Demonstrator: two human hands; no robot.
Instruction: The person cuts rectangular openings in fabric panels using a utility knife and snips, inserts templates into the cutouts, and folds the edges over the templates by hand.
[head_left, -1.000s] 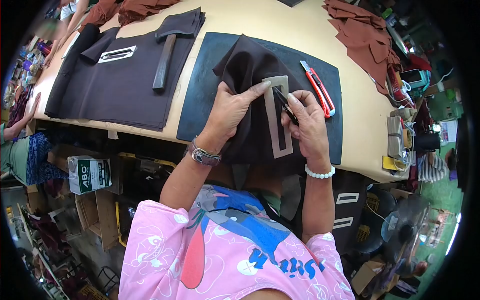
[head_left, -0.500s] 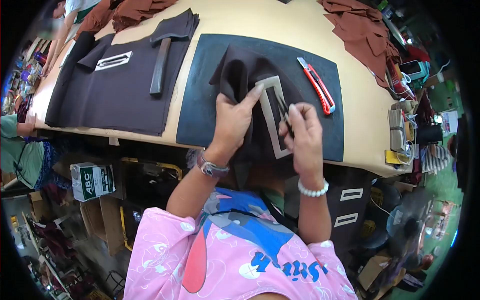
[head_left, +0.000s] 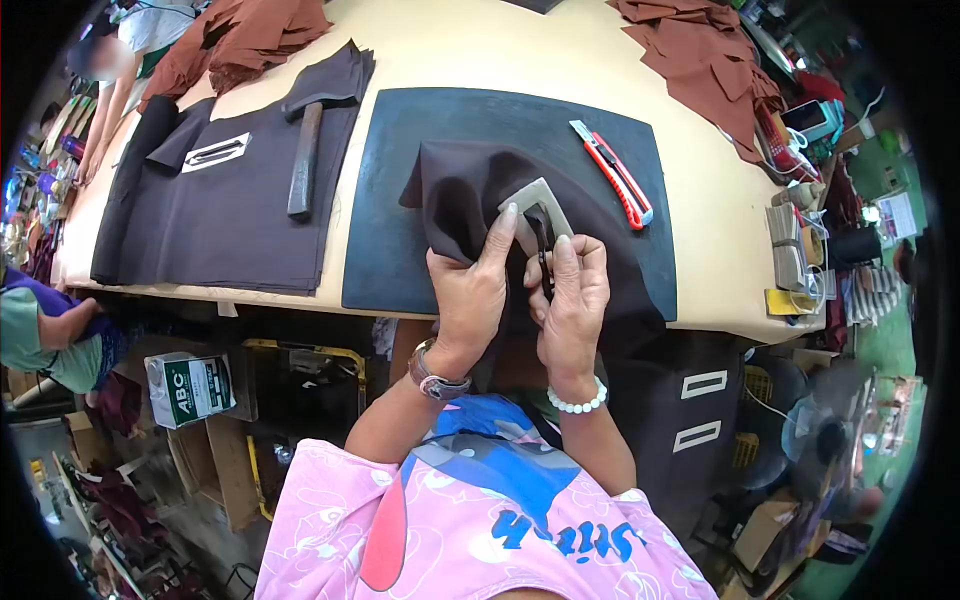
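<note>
Dark fabric (head_left: 600,215) is bunched over the front of a black mat (head_left: 400,150). On it is a pale rectangular frame piece (head_left: 541,195) with a slot; only its upper end shows. My left hand (head_left: 472,295) grips the fabric, its thumb pressed on the frame's left corner. Small black snips (head_left: 545,262) are in my right hand (head_left: 572,310), their tip at the slot, and its fingers also touch the frame's right edge. A red cutter knife (head_left: 618,180) lies on the mat's right side.
A hammer (head_left: 305,160) rests on stacked dark fabric (head_left: 250,230) at the left, beside another frame piece (head_left: 216,152). Reddish-brown scraps (head_left: 700,75) lie at the back right, more at the back left. Other people are at the left edge. A can (head_left: 190,388) stands below the table.
Both hands have drawn closer together. The frame piece now tilts more, with its lower part out of sight behind my right hand. The fabric's upper fold sits lower on the mat.
</note>
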